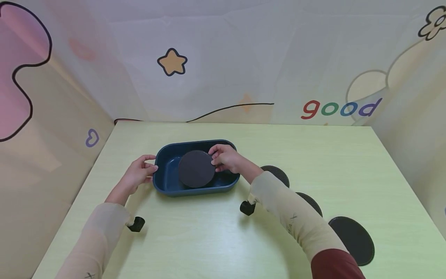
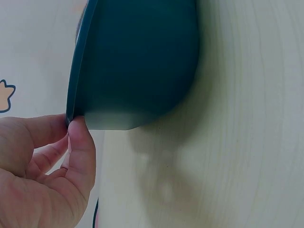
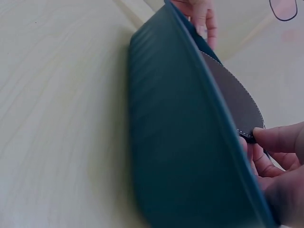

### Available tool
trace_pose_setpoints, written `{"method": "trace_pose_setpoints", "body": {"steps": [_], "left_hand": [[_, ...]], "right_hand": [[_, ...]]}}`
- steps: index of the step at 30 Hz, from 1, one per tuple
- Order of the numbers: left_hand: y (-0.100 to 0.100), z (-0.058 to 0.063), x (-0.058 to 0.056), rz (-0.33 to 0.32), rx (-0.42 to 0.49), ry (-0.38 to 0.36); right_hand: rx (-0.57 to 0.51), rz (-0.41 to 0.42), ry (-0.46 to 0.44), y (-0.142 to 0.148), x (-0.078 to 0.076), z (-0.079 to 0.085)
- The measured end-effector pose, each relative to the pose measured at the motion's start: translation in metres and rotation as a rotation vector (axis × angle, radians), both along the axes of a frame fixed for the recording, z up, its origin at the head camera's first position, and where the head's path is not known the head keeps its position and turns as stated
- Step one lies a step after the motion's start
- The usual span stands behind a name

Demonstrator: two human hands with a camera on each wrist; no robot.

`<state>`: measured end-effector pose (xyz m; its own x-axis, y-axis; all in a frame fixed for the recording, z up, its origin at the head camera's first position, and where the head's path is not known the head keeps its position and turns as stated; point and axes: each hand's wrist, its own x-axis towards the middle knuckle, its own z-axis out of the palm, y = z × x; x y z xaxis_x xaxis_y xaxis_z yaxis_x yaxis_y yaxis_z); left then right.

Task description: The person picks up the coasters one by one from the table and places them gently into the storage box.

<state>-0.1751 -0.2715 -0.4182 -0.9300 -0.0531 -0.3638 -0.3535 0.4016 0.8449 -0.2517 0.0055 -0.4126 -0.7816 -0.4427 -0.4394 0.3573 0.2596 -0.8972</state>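
Observation:
A dark blue rectangular tub with rounded corners stands on the table. At its left end my left hand pinches the rim between thumb and fingers, as the left wrist view also shows at the tub's wall. My right hand reaches over the tub's right part and pinches the edge of a round dark coaster. In the right wrist view the coaster is brown with pale stitching round its edge and tilts inside the tub, its lower part hidden by the wall.
Three more round dark coasters lie on the pale table to the right: one and another partly behind my right arm, and the nearest beside the sleeve. A printed cloth backdrop rises behind the table.

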Motion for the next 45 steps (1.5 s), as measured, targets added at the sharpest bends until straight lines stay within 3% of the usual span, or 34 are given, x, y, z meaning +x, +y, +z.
{"method": "trace_pose_setpoints", "body": {"steps": [11, 15, 26, 36, 45], "left_hand": [[0.000, -0.001, -0.001, 0.004, -0.003, 0.003], [0.001, 0.000, -0.001, 0.008, -0.004, 0.000], [0.002, 0.001, -0.001, 0.011, 0.002, 0.003], [0.001, -0.001, 0.000, 0.007, -0.004, 0.009], [0.002, 0.000, 0.000, 0.004, -0.008, 0.009]], "right_hand": [[0.063, -0.081, -0.066, -0.012, -0.001, -0.017], [0.099, -0.114, -0.080, -0.014, 0.000, -0.015], [0.184, -0.193, -0.050, -0.017, -0.003, -0.020], [0.177, -0.082, 0.022, -0.008, 0.003, -0.004], [0.173, 0.184, 0.147, 0.017, 0.006, 0.023]]}}
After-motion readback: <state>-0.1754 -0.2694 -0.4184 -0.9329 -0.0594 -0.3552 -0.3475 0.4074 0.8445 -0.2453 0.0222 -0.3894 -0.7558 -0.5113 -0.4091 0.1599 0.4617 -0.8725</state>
